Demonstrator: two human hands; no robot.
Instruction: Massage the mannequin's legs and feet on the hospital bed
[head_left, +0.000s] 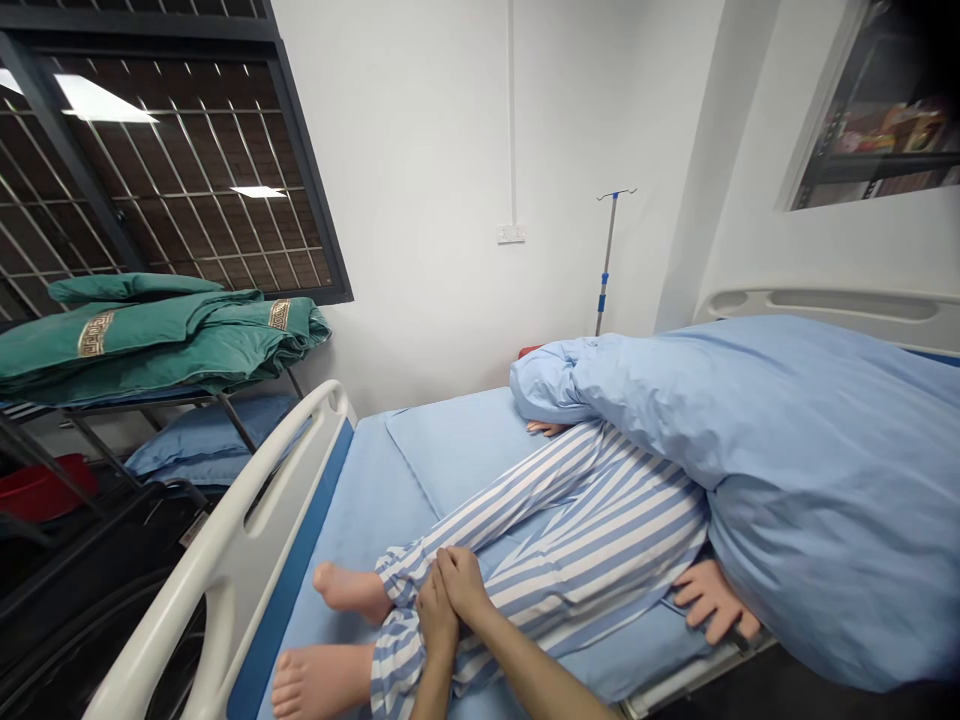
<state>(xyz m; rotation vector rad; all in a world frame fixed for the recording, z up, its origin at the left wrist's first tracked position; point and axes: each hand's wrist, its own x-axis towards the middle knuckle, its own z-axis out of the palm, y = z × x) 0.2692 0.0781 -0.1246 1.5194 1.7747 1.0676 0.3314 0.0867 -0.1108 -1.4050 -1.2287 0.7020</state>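
A patient manikin in blue-and-white striped trousers lies on a hospital bed with its bare feet at the left end. Across its lower leg, my left hand and my right hand press close together. Their fingers curl over the near trouser leg just above the ankle, and the fingertips are partly hidden. A light blue quilt covers the manikin's upper body. One manikin hand sticks out below the quilt at the near bed edge, and part of the other shows on the far side.
The footboard rises on the left. Past it, folded green bedding lies on a rack, with a red basin underneath. An IV pole stands behind the bed, and the headboard is at the right.
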